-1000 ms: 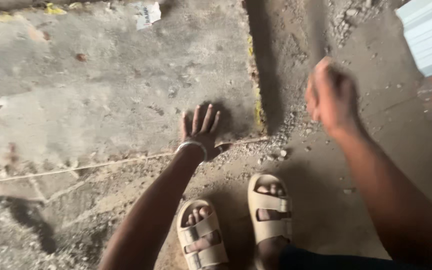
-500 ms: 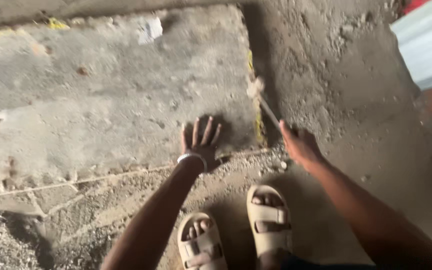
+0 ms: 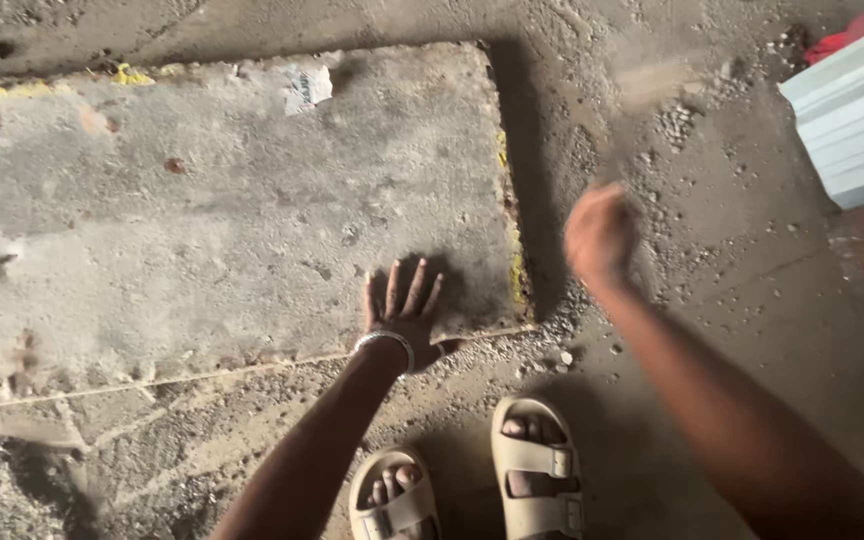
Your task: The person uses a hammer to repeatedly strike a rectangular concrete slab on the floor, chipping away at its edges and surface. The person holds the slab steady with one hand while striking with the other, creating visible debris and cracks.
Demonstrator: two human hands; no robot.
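My left hand (image 3: 402,312) lies flat, fingers spread, on the near right corner of a large grey concrete slab (image 3: 212,210); a pale bangle circles its wrist. My right hand (image 3: 600,232) is raised to the right of the slab's edge, blurred by motion and closed around the handle of a hammer-like tool. The tool's pale head (image 3: 655,82) shows only as a smear above the hand. Yellowish crumbling material (image 3: 518,270) runs along the slab's right edge, between the two hands.
Loose gravel and chips (image 3: 552,350) lie by the slab's corner and on the dirt floor to the right. A white corrugated sheet (image 3: 852,115) sits at the top right beside something red (image 3: 852,38). My feet in pale sandals (image 3: 534,465) stand below.
Half a second ago the tool was down against the slab's right edge. Now my right hand has swung it back up and to the right. My left hand stayed put.
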